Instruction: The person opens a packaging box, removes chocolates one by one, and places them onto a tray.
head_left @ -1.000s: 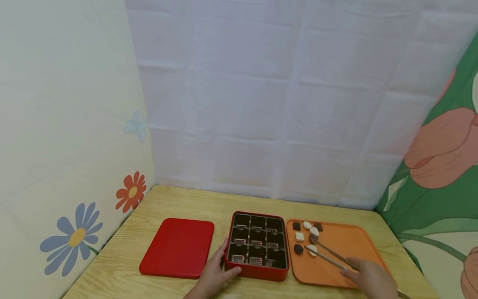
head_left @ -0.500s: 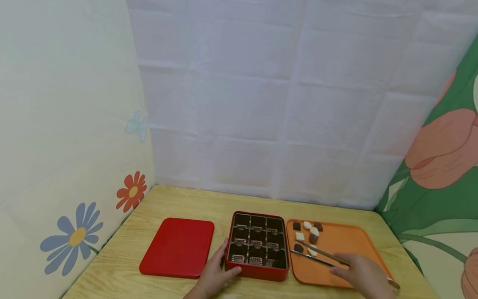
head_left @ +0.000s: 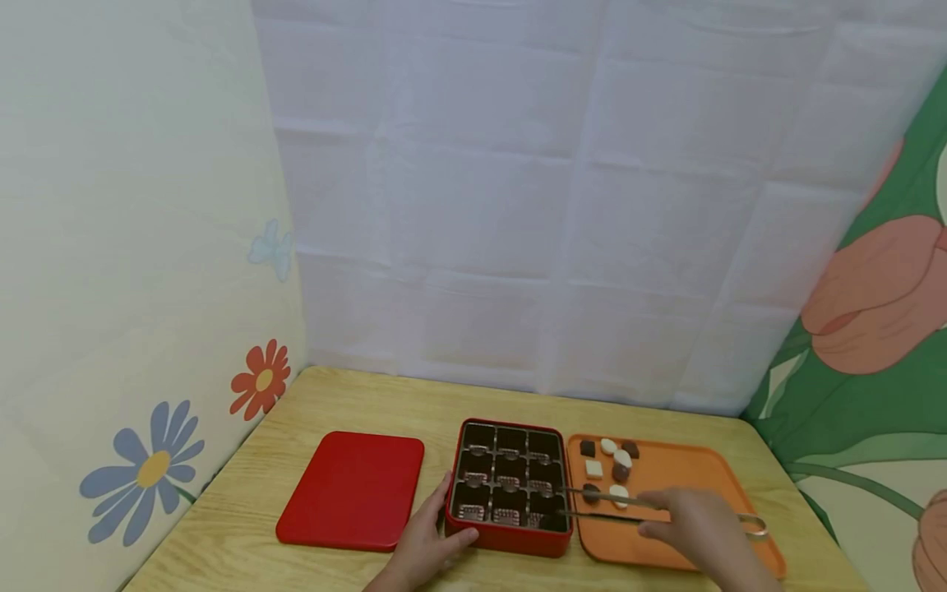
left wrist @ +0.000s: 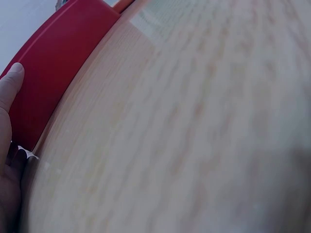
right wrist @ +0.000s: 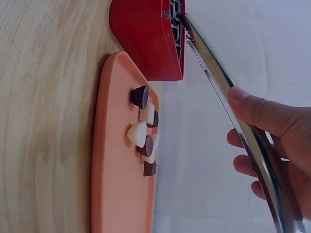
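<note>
My left hand [head_left: 432,538] grips the front left corner of a red square box [head_left: 510,538], thumb on its front wall and fingers along its left side. A black insert [head_left: 510,463] with several compartments fills the box. In my right hand [head_left: 699,526] is a pair of metal tongs [head_left: 602,518], also seen as long shiny tongs [right wrist: 221,73] in the right wrist view. The tongs lie sideways over the tray, their tips slightly apart at the box's right front compartments. I cannot tell whether anything is between the tips.
Right of the box, an orange tray [head_left: 681,469] bears several chocolates, including a dark round chocolate [head_left: 591,493], a white square chocolate [head_left: 593,469] and a white round chocolate [head_left: 619,496]. A red lid [head_left: 355,491] lies flat on the wooden table [head_left: 355,403] at left.
My right hand has moved the tongs left, from above the chocolates on the tray to the right front of the box. The left hand and box have stayed put.
</note>
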`<state>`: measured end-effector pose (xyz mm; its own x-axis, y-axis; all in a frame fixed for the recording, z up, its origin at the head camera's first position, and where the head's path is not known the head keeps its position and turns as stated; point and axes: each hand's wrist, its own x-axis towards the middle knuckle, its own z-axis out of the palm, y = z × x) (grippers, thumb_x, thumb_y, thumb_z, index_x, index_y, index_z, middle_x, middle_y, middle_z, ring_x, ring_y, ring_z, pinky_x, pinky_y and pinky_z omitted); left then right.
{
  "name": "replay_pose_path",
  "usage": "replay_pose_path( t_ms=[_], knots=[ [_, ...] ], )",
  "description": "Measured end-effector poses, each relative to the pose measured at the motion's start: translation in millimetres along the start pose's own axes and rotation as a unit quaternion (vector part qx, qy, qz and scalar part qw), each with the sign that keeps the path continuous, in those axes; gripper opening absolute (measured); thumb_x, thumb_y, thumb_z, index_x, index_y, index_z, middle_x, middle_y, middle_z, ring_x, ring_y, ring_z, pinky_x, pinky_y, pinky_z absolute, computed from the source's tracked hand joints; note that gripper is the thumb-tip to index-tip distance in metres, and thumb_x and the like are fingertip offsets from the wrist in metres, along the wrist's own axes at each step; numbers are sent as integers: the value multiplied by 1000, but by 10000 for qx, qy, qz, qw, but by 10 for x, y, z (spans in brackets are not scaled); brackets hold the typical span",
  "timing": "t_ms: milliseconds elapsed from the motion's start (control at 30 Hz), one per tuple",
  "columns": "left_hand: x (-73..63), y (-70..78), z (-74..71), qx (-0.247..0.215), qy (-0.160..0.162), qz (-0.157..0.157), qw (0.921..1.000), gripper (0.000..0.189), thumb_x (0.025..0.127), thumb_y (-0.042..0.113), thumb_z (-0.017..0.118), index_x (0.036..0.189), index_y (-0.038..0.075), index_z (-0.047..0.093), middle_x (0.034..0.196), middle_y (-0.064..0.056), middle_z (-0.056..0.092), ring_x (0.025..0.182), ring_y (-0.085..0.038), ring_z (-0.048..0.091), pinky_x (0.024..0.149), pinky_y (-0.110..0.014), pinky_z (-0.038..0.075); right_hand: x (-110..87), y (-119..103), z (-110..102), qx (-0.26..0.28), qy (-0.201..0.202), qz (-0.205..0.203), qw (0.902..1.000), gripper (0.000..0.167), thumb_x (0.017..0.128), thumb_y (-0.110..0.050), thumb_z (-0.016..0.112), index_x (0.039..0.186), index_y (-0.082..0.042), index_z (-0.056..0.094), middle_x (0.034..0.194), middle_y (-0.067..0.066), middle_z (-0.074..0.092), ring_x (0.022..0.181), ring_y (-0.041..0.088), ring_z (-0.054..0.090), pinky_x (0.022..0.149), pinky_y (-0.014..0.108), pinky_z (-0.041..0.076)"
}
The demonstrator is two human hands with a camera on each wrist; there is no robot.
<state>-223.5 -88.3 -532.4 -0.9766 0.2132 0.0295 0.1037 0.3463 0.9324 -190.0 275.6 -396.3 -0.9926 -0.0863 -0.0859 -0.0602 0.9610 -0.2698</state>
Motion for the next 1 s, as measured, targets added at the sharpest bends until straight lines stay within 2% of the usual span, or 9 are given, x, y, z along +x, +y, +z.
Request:
replay_pose_path(
  t_ms=[200, 300, 433, 500, 600, 700, 833, 1000],
  knots=[
    [-11, 16, -2, 20, -35, -58, 10000, 106, 78, 46, 78, 157, 6, 20, 159, -23, 26, 145, -48, 23, 113, -66, 26, 31, -116, -46, -453, 178, -476, 9977, 39, 67, -37, 84, 104, -27, 77, 89, -11, 75, 55, 1, 56, 50, 25, 45],
    [-9, 23, -5, 22, -46, -87, 9999, 107, 77, 47, 78, 157, 6, 20, 159, -23, 26, 145, -48, 23, 113, -67, 26, 59, -150, -63, -666, 229, -662, 9953, 38, 67, -36, 85, 103, -28, 77, 89, -12, 75, 57, 1, 57, 55, 27, 47],
    [-10, 33, -8, 12, -53, -110, 9999, 107, 77, 47, 78, 157, 7, 19, 159, -23, 26, 145, -48, 23, 113, -66, 25, 111, -225, -91, -1100, 221, -796, 9905, 36, 67, -35, 85, 101, -29, 78, 89, -13, 75, 68, 8, 63, 65, 36, 52],
    [-10, 36, -9, 2, -48, -92, 9999, 107, 77, 47, 79, 157, 7, 19, 159, -23, 26, 145, -48, 23, 113, -66, 25, 130, -278, -108, -1290, 205, -877, 9876, 35, 67, -35, 85, 100, -28, 78, 87, -11, 75, 70, 11, 65, 65, 38, 52],
    [-8, 36, -7, 10, -35, -60, 10000, 107, 77, 46, 79, 157, 7, 20, 159, -24, 26, 145, -48, 24, 113, -66, 25, 142, -366, -127, -1519, 180, -956, 9836, 34, 66, -34, 86, 98, -27, 78, 81, -10, 73, 67, 11, 61, 65, 37, 49],
    [-8, 36, -4, 11, -24, -38, 10000, 107, 77, 46, 79, 157, 7, 20, 159, -24, 26, 145, -48, 24, 113, -66, 25, 152, -464, -143, -1706, 207, -1028, 9797, 29, 65, -32, 87, 91, -27, 77, 73, -12, 68, 61, 8, 54, 60, 30, 39],
    [-8, 36, -2, -9, -30, -25, 10000, 107, 77, 46, 79, 157, 7, 19, 159, -24, 26, 145, -48, 24, 113, -66, 25, 184, -609, -180, -2112, 142, -1176, 9703, 24, 65, -30, 88, 86, -26, 77, 73, -12, 67, 60, 9, 49, 59, 29, 35],
    [-12, 34, -3, 17, -15, -27, 10000, 107, 77, 46, 79, 157, 7, 20, 159, -23, 27, 145, -48, 24, 114, -66, 25, 244, -802, -195, -2811, 26, -1314, 9506, 20, 65, -30, 88, 77, -20, 75, 69, -9, 69, 65, 14, 57, 70, 34, 46]
  ],
)
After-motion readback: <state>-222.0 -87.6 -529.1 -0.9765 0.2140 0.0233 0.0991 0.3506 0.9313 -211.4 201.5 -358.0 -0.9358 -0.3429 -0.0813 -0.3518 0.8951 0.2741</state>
